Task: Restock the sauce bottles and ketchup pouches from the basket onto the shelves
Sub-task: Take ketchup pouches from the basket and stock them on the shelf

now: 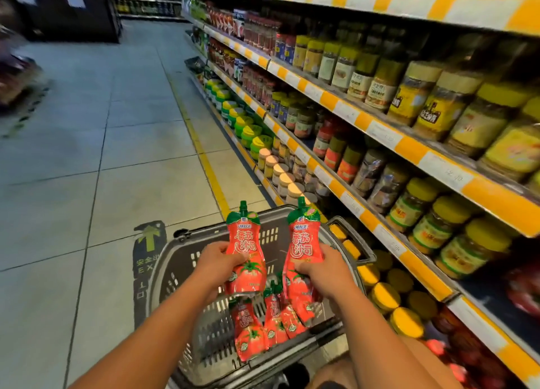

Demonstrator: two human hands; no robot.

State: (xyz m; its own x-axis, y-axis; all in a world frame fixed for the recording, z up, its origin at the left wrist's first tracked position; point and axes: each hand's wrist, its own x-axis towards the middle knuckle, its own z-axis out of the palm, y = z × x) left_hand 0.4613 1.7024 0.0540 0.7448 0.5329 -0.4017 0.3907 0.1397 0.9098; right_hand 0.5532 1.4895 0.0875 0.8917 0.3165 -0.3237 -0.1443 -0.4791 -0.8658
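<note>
Two pouches are up out of the basket point(344, 227), one in each hand, both held upright with their green spouts pointing up. The left hand point(217, 261) has its grip closed round the middle of the left pouch point(245, 251), thumb across the printed front; the right hand point(321, 271) grips the right pouch point(304, 242) the same way at its waist, fingers wrapped behind. At least three more pouches point(263, 327) lie loose and overlapping on the basket floor beneath the hands. No sauce bottles show in the basket from this angle. The shelves point(380, 131) run along the right side, packed with jars; where the ketchup belongs on them I cannot tell. These pouches look soft and floppy: the film buckles where the fingers press, and the lower part of each sags below the hand. They are probably fairly light but glossy, so a loose hold could let one slide. The waist, just under the shoulder, seems the best place to take them, since the narrowing gives the fingers something to lock against; the spout would also serve as a stiff handle. Squeezing hard at the belly risks stressing the seams. Set down on a shelf, they may slump unless leaned against neighbours.
</note>
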